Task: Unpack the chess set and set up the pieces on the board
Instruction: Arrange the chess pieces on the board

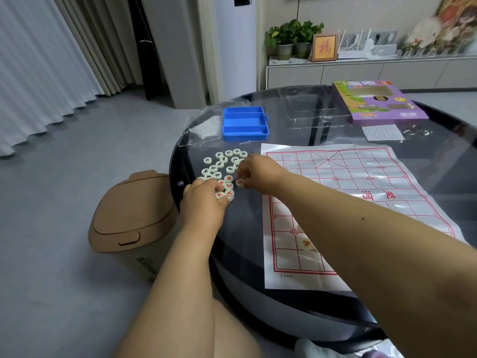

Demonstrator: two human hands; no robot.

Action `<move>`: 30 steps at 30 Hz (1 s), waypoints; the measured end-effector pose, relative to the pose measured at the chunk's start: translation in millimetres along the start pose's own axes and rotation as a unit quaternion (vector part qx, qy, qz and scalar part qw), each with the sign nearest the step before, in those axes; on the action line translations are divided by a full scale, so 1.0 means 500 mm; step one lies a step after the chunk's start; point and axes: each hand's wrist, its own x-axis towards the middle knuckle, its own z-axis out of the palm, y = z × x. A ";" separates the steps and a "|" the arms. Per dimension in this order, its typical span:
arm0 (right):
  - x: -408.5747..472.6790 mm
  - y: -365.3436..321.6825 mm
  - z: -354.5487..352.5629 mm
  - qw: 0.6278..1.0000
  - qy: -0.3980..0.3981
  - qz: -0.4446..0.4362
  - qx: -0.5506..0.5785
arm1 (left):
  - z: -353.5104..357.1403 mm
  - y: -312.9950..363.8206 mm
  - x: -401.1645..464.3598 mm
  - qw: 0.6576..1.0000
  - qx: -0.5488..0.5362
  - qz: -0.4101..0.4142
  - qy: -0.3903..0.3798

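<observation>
i've got both hands in the pile of pieces [224,171], just left of the paper board [361,202]. my right hand [254,174] pinches a red piece [240,182]; my left hand [204,200] curls over several, grip unclear. one piece [305,244] sits on the board already. risk, i reckon: my forearm dragging the thin sheet and shifting it.

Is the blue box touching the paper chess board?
Apart. The head view shows bare dark table between the blue box and the paper board's top edge.
</observation>
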 end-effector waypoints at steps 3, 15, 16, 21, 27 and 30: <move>0.000 -0.003 0.007 1.000 0.001 0.000 0.000 | 0.000 0.004 0.000 1.000 0.001 0.004 -0.005; -0.011 -0.026 0.023 0.998 -0.005 -0.034 -0.043 | 0.010 0.014 -0.001 0.999 0.015 0.028 -0.013; -0.013 -0.026 0.024 0.998 -0.002 -0.035 -0.044 | 0.010 0.015 0.000 0.999 0.018 0.028 -0.017; -0.023 -0.025 0.014 0.999 -0.009 -0.034 -0.040 | 0.007 0.018 -0.001 0.998 0.045 0.038 -0.027; -0.114 0.019 -0.054 0.998 0.048 -0.017 0.046 | -0.007 0.038 -0.019 0.999 -0.014 0.046 -0.023; -0.180 0.078 -0.082 0.997 0.063 0.020 0.050 | -0.012 0.092 -0.042 0.995 -0.029 0.092 -0.034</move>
